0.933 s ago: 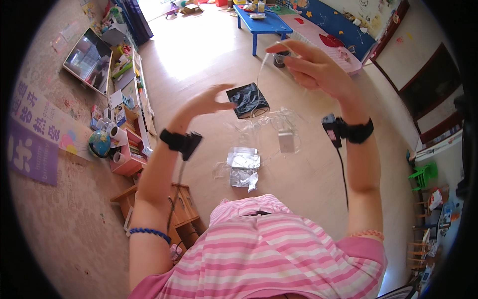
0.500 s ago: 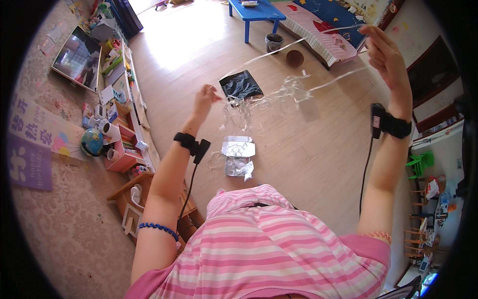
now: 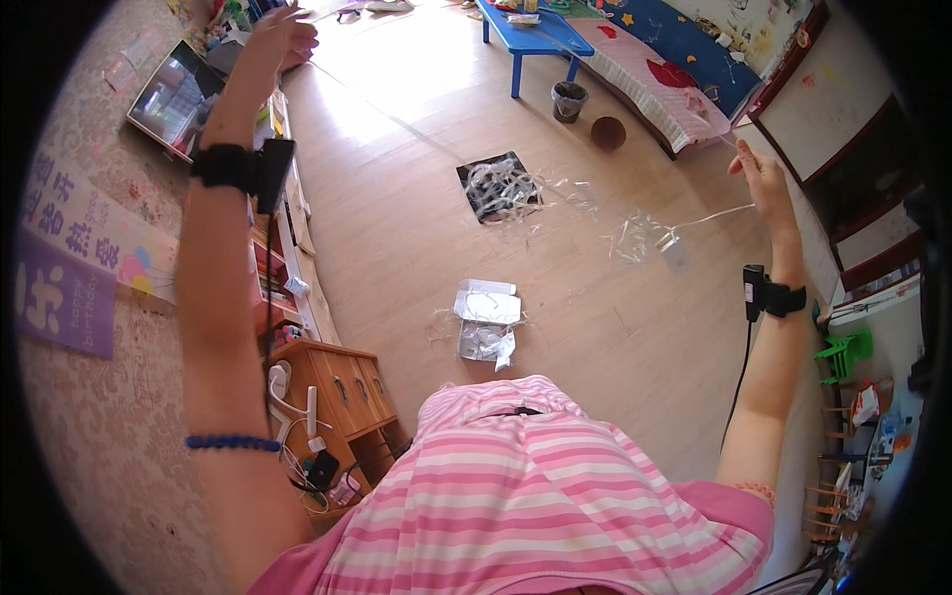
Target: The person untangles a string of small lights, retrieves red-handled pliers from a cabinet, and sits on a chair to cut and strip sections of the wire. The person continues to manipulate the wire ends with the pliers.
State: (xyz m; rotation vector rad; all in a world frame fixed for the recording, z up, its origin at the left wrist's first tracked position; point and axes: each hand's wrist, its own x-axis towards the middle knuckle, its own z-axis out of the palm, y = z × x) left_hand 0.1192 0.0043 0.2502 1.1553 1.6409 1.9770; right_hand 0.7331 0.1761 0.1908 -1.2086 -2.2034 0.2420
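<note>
My left hand (image 3: 288, 40) is raised at the upper left, fingers closed on a thin pale strand that slants down towards the floor. My right hand (image 3: 756, 177) is out at the right, fingers curled round the strand, with a white length running from it down-left to a small translucent piece (image 3: 670, 248) on the floor. Tangled clear strands (image 3: 496, 188) lie on a black crumpled sheet (image 3: 474, 206) and spread rightward. An opened white-and-silver box (image 3: 484, 332) with loose strands lies nearer my body.
A blue table (image 3: 531, 38), bin (image 3: 568, 102), brown round object (image 3: 608, 132) and bed (image 3: 635, 84) stand ahead. A cluttered shelf (image 3: 268, 273), wooden cabinet (image 3: 342, 387) and television (image 3: 169, 99) line the left; a green chair (image 3: 841, 352) is at right.
My left hand has swung up and leftward, stretching the strand. My right hand has dropped lower. The tangled strands have shifted, with more now lying over the black sheet.
</note>
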